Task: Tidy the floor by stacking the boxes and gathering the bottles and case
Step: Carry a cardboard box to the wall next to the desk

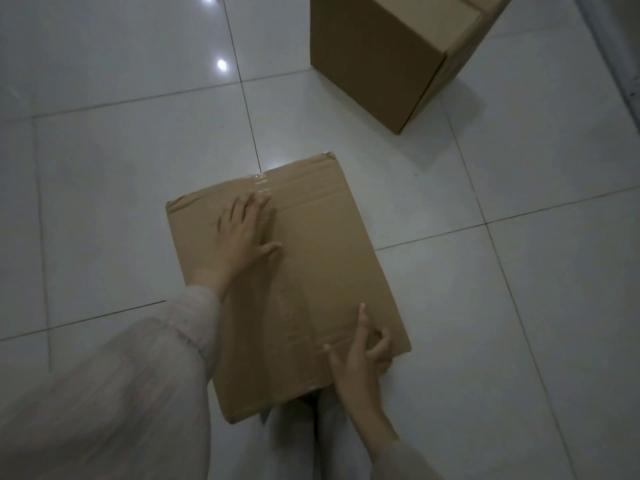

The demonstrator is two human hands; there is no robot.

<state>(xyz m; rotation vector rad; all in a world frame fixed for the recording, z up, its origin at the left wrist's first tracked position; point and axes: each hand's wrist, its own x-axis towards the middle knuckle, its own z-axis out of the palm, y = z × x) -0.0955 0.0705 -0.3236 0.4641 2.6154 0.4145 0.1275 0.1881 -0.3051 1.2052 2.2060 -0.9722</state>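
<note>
- Presently, my left sleeve point(114, 368) enters from the lower left, pale and loose.
- My left hand point(242, 233) lies flat on the top of the near box point(311, 258), fingers straight and spread, fingertips beside the clear tape point(261, 183) along the seam.
- The near box rests on the white tiled floor point(121, 188), closed, directly before me.
- My right hand point(360, 355) sits at the box's near right corner, fingers partly curled at the edge; a grip cannot be confirmed.
- A second box point(374, 57) stands upper right, well apart.
</note>
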